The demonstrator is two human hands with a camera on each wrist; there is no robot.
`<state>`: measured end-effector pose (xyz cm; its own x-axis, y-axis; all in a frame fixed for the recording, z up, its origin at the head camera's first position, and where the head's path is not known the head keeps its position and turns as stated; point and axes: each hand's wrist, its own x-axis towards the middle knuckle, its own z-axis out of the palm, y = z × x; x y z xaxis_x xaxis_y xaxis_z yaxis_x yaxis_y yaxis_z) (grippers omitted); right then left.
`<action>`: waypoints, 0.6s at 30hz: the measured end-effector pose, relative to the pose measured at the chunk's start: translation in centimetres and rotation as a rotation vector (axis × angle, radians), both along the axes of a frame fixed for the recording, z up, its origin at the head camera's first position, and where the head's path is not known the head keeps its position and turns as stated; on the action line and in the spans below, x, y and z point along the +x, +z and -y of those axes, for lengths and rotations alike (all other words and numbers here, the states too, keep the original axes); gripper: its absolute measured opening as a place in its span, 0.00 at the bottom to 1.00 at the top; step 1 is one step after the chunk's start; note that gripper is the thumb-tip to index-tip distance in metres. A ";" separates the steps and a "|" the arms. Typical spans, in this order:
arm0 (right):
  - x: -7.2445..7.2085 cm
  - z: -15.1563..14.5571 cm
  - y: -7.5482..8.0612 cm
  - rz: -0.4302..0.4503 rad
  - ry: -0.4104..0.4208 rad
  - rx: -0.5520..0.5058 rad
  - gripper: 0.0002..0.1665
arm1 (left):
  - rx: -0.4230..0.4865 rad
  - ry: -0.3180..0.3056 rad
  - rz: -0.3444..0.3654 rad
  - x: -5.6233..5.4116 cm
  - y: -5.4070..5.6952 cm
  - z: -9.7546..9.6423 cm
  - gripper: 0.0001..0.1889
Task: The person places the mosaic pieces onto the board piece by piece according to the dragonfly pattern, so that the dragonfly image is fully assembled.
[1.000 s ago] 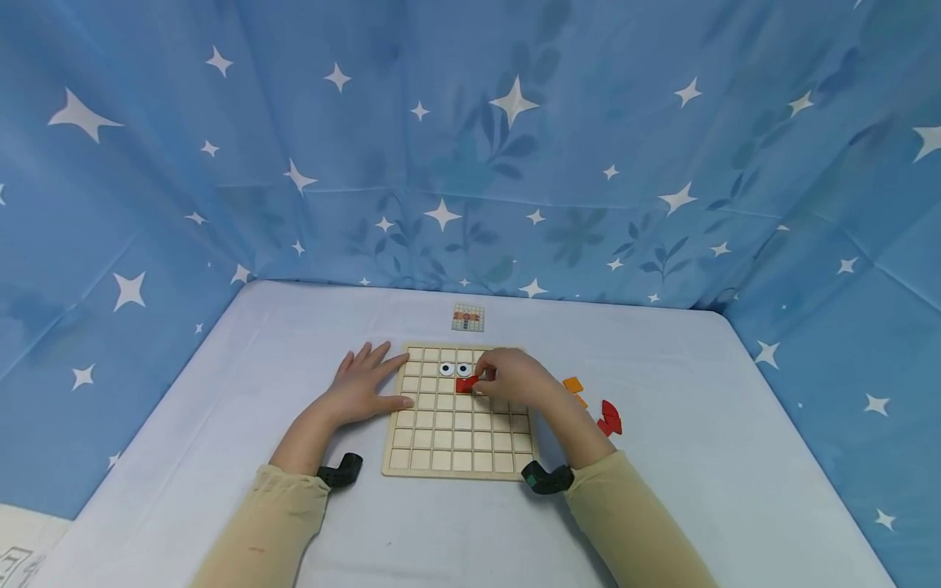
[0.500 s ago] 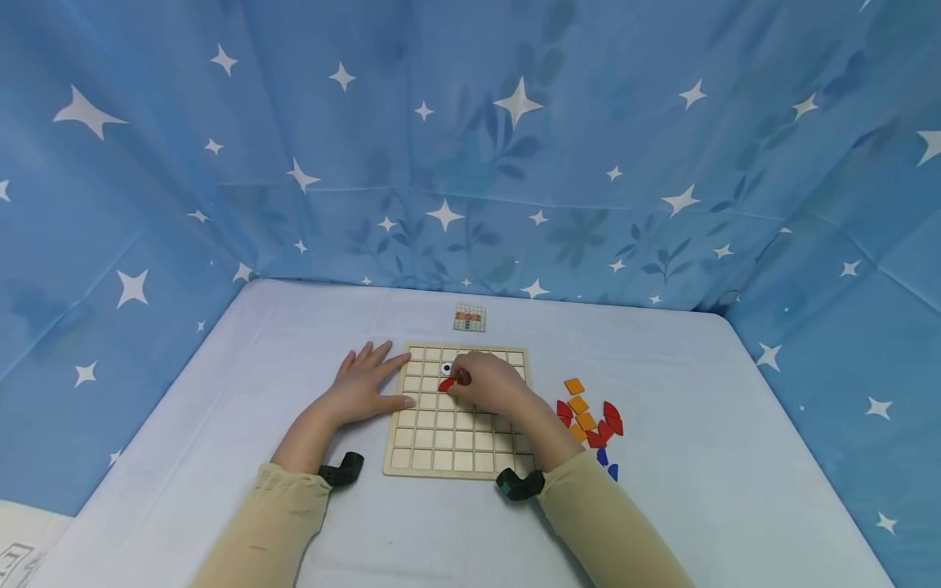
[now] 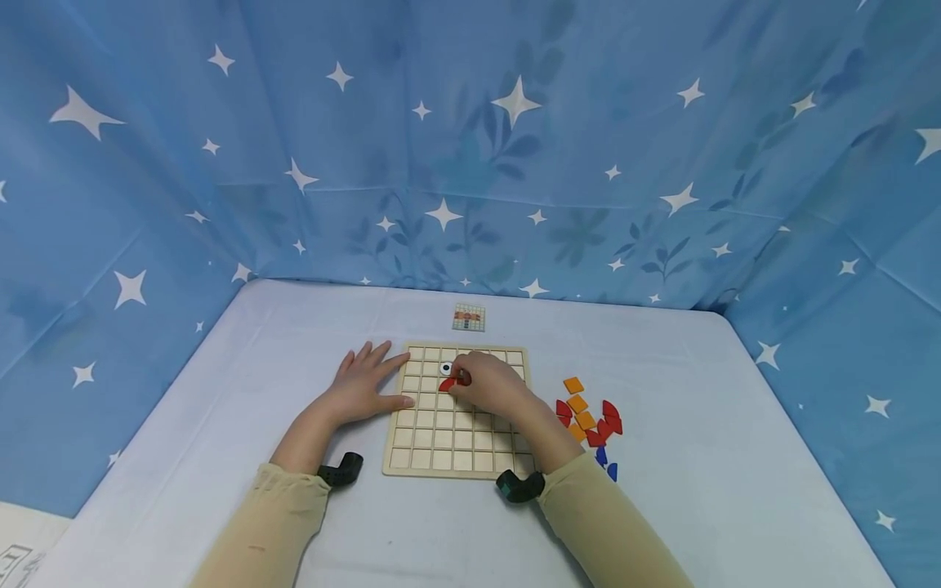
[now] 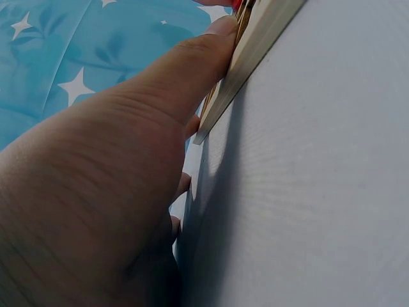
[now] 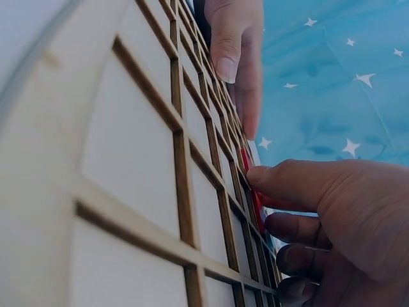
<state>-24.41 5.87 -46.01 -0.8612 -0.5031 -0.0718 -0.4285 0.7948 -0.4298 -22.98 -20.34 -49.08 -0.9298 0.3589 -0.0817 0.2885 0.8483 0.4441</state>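
Observation:
A wooden grid board (image 3: 432, 439) lies flat on the white cloth. My left hand (image 3: 360, 392) spreads its fingers over the left edge, thumb and index fingertip on the frame. My right hand (image 3: 494, 382) bends over the upper middle cells, thumb and fingers pinching at a red quarter-round tile (image 3: 446, 385). That tile sits just below a round eye tile (image 3: 446, 368). In the right wrist view, the thumb tip touches the red edge (image 5: 257, 204), the other fingers curled beneath. The right hand covers several cells and whatever lies in them.
A small picture card (image 3: 468, 318) lies behind the board. To the right are loose orange square tiles (image 3: 577, 404), red tiles (image 3: 611, 411) and blue tiles (image 3: 613, 471). A blue starred curtain (image 3: 470, 147) hangs behind the table.
My right hand has shifted left along the board, now covering the second eye tile. A red quarter-round tile shows under the left eye. The loose tiles have come into view; the left hand stays put.

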 end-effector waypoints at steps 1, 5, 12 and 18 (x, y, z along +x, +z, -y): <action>0.0 0.0 0.0 0.000 0.000 -0.001 0.12 | 0.001 0.000 0.000 0.0 0.0 0.0 0.47; 0.1 0.0 0.0 -0.015 0.012 0.012 0.13 | 0.001 -0.001 -0.010 0.0 0.0 0.0 0.46; 0.2 0.0 -0.3 -0.036 0.013 0.037 0.12 | 0.008 -0.008 -0.013 -0.1 -0.1 0.1 0.46; 0.3 -0.1 -0.1 -0.028 0.011 0.024 0.13 | 0.011 -0.003 -0.011 0.0 -0.2 0.0 0.46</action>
<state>-24.12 5.97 -46.14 -0.8575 -0.5110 -0.0599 -0.4490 0.8000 -0.3980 -23.01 -20.35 -49.23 -0.9294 0.3628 -0.0677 0.2961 0.8424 0.4502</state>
